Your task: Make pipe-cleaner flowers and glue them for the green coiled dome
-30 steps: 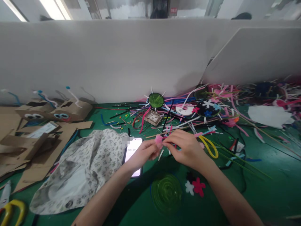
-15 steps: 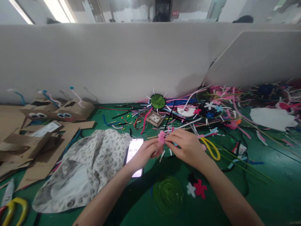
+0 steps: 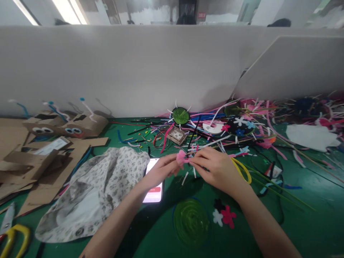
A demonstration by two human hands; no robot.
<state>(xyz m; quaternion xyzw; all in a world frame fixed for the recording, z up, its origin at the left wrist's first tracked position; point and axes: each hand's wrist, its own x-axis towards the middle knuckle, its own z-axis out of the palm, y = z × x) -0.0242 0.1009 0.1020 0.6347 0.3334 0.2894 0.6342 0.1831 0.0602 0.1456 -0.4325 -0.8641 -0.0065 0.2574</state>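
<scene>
L hand (image 3: pixel 164 170) & R hand (image 3: pixel 217 167) both pinched on pink fuzzy pc (image 3: pixel 181 157); green coiled disc (image 3: pixel 191 222) ~6 o'clock of it, phone (image 3: pixel 155 197) ~7-8.

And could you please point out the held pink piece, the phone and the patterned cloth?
Held pink piece (image 3: pixel 181 157), head view: rounded end.
Phone (image 3: pixel 154 196), head view: screen.
Patterned cloth (image 3: pixel 100 188), head view: middle.

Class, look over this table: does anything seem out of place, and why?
The lit phone and crumpled patterned cloth beside it seem out of place: they look like personal belongings among craft pieces, such as the red flower.
</scene>
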